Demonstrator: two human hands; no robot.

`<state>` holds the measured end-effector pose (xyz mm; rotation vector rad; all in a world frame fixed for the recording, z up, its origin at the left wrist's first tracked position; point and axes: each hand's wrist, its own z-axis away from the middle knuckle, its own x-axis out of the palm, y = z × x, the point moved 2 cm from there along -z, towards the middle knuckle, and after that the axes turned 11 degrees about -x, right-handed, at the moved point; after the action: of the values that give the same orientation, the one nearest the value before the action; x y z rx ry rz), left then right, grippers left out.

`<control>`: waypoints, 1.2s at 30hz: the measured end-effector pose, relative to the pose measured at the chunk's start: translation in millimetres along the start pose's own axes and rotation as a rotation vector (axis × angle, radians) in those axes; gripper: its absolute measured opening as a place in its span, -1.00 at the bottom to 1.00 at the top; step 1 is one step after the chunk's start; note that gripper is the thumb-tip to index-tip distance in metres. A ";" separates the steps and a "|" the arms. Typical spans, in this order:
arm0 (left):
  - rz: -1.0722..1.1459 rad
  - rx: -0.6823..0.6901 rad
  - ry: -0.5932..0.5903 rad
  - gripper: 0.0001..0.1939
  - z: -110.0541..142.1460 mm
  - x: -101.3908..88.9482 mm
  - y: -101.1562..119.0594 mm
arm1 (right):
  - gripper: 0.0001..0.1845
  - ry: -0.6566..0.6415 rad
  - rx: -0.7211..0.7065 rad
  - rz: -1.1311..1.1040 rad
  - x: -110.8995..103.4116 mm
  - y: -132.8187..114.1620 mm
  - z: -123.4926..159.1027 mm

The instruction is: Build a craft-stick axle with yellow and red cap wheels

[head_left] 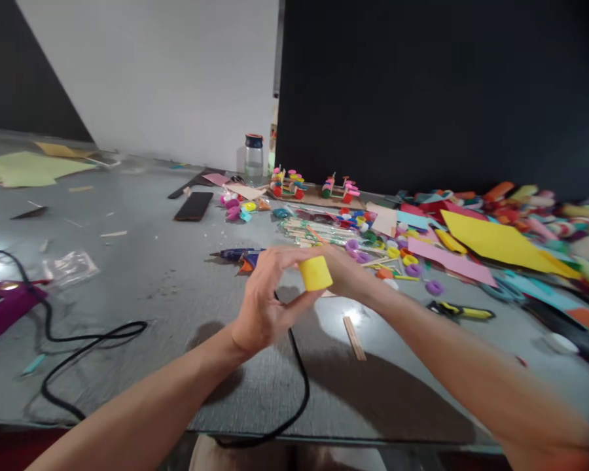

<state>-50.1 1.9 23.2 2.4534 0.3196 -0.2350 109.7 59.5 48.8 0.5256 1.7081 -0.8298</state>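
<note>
My left hand (pixel 265 297) pinches a small yellow block (pixel 316 273) between thumb and fingers, raised over the middle of the table. Right behind the block is my right hand (pixel 334 265), its fingers hidden by the block and my left hand, so I cannot tell if it touches the block. Just beyond my left hand lies a blue glue gun (pixel 238 254) with an orange trigger, partly covered by the hand. A few flat wooden sticks (pixel 354 338) lie below my right forearm.
A black cord (pixel 302 373) runs under my left hand to the front edge. Left lies a purple tool (pixel 12 304). Yellow-handled cutters (pixel 464 312), scissors (pixel 503 288), coloured rings (pixel 434 288) and paper crowd the right. A bottle (pixel 254 160) and small wheeled models (pixel 341 190) stand behind.
</note>
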 end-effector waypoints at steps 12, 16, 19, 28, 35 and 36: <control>-0.053 0.034 -0.176 -0.59 6.6 19.0 1.3 | -0.66 -0.198 0.236 0.154 17.0 -7.9 117.5; -0.013 -0.026 -0.222 -0.58 10.9 21.8 -2.0 | -0.83 -0.074 0.243 -0.102 7.2 5.2 113.2; -0.007 -0.076 -0.257 -0.58 12.8 22.8 -4.8 | -0.89 0.116 0.199 -0.392 -3.4 13.4 112.7; -0.124 -0.065 -0.373 -0.60 12.0 27.2 -0.7 | -0.84 0.371 0.236 -0.695 -6.2 8.6 134.5; -0.188 -0.040 -0.405 -0.62 12.9 28.5 2.6 | -0.80 0.312 0.253 -0.717 -5.4 0.2 129.7; -0.192 -0.041 -0.407 -0.62 13.0 28.7 2.6 | -0.79 0.310 0.267 -0.726 -5.1 0.3 129.8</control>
<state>-23.1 -3.3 7.6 2.2662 0.3746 -0.7876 194.8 -37.6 35.1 0.1993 2.1210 -1.5736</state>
